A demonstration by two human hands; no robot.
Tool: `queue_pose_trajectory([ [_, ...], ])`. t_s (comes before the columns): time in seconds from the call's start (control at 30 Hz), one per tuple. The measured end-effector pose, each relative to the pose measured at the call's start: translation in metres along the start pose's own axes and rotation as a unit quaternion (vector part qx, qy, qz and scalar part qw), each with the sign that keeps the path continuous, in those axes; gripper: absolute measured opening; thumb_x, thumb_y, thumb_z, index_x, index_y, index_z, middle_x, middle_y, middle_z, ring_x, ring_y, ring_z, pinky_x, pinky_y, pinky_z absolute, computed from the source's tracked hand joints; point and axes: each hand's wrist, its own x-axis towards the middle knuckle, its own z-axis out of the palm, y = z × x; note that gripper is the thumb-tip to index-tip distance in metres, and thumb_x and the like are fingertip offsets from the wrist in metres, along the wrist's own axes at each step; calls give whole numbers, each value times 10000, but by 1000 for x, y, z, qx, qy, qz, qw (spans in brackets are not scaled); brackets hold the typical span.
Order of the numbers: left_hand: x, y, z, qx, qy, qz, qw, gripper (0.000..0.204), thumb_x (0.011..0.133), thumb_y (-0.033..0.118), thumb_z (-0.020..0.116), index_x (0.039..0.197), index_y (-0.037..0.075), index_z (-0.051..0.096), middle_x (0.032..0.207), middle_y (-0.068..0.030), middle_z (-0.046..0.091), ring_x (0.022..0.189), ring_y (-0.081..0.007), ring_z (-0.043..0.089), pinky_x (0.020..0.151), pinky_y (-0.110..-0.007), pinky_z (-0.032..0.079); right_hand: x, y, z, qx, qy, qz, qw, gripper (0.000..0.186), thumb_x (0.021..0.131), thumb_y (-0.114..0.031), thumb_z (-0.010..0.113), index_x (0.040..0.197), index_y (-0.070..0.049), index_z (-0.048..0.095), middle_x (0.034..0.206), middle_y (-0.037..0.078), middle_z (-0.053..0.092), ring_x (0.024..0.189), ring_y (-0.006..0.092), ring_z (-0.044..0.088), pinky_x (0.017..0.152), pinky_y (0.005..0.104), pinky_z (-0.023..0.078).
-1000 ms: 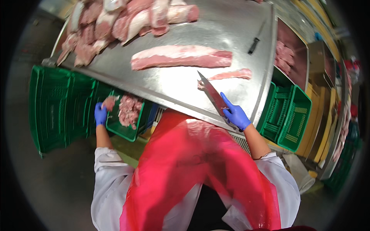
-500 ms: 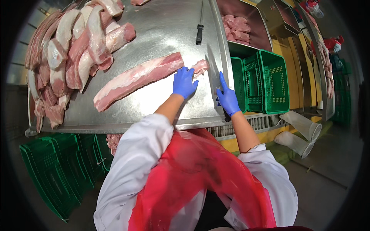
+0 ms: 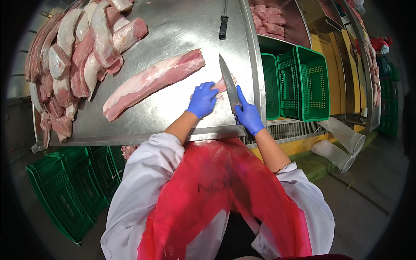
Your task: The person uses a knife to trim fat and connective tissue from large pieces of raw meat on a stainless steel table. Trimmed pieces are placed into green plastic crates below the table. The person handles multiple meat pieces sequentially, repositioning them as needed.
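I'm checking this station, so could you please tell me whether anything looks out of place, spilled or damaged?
Possibly the two pale tubes low at the right: they resemble nothing around them, and I can't tell what they are. Otherwise nothing stands out: the right hand holds the knife, the meat lies on the table.

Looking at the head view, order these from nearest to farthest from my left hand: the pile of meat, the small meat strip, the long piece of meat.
From your left hand:
1. Small meat strip: right at your fingertips, to the right.
2. Long piece of meat: to the left, lying diagonally.
3. Pile of meat: farthest, at the table's left side.
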Motion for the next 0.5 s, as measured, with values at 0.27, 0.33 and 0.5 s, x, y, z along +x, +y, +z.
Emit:
queue_pose_trajectory([
  [0.27, 16, 12, 12, -27, 18, -51, 998, 172, 843, 122, 707, 1008, 72, 707, 1059, -138, 629, 1025, -351, 579, 910, -466, 483, 12, 34, -6, -222, -2, -49, 974, 804, 983, -182, 574, 1651, -339, 154, 814, 313, 675, 772, 497, 667, 739, 585, 518],
  [0.33, 23, 11, 21, 7, 15, -55, 998, 132, 845, 97, 698, 974, 66, 695, 997, -141, 627, 965, -349, 587, 867, -468, 496, 12, 35, -6, -234, 4, -49, 971, 789, 989, -183, 562, 1649, -333, 157, 828, 311, 679, 781, 495, 671, 746, 586, 521],
  [0.5, 30, 2, 24, 50, -46, 33, 997, 64, 843, 62, 669, 902, 37, 665, 897, -166, 625, 880, -360, 610, 776, -467, 535, 71, 27, 17, -238, 28, -82, 967, 781, 974, -111, 483, 1652, -316, 156, 908, 270, 707, 829, 444, 699, 785, 545, 547],
])
